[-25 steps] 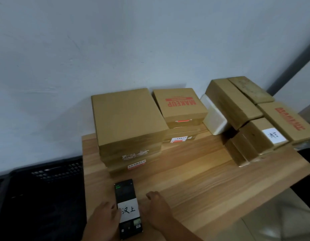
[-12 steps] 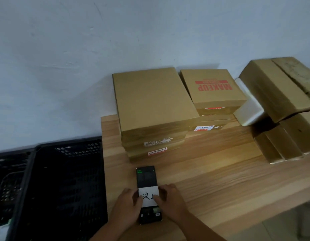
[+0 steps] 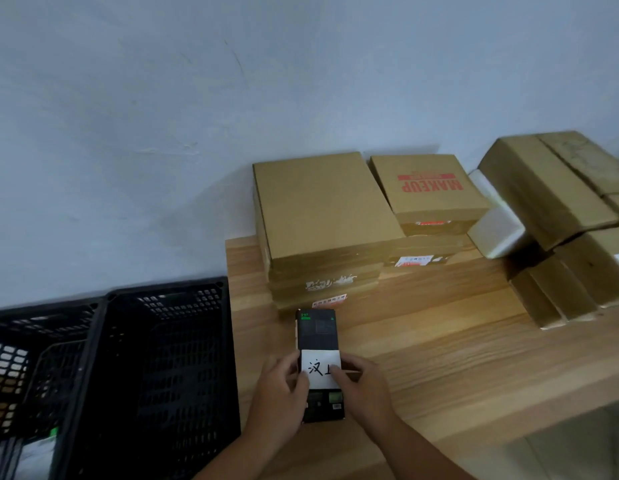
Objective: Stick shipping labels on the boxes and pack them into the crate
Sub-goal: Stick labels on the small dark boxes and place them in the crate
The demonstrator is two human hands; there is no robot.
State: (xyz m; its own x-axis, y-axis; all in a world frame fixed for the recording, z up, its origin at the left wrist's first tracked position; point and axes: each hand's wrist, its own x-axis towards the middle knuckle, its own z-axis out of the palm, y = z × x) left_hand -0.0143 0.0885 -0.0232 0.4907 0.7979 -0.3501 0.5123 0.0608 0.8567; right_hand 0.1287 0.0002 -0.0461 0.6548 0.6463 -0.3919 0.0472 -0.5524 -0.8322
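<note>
A small black box (image 3: 316, 329) lies flat near the front of the wooden table (image 3: 439, 358). A white label (image 3: 318, 368) with handwritten black characters lies across its middle. My left hand (image 3: 280, 396) holds the box's left side, thumb on the label's left edge. My right hand (image 3: 363, 389) holds the right side, thumb pressing the label's right part. A black plastic crate (image 3: 169, 292) stands left of the table, its rim lower than the tabletop; its inside looks dark.
A stack of flat cardboard boxes (image 3: 322, 209) stands just behind the black box. Beside it are a "MAKEUP" box (image 3: 429, 188), a white foam box (image 3: 498, 230) and several brown boxes (image 3: 543, 195). A second black crate (image 3: 41, 313) sits far left.
My right hand came from the table beside the box onto the label, and both hands now close on the box's sides. The view swung left, bringing the crates in.
</note>
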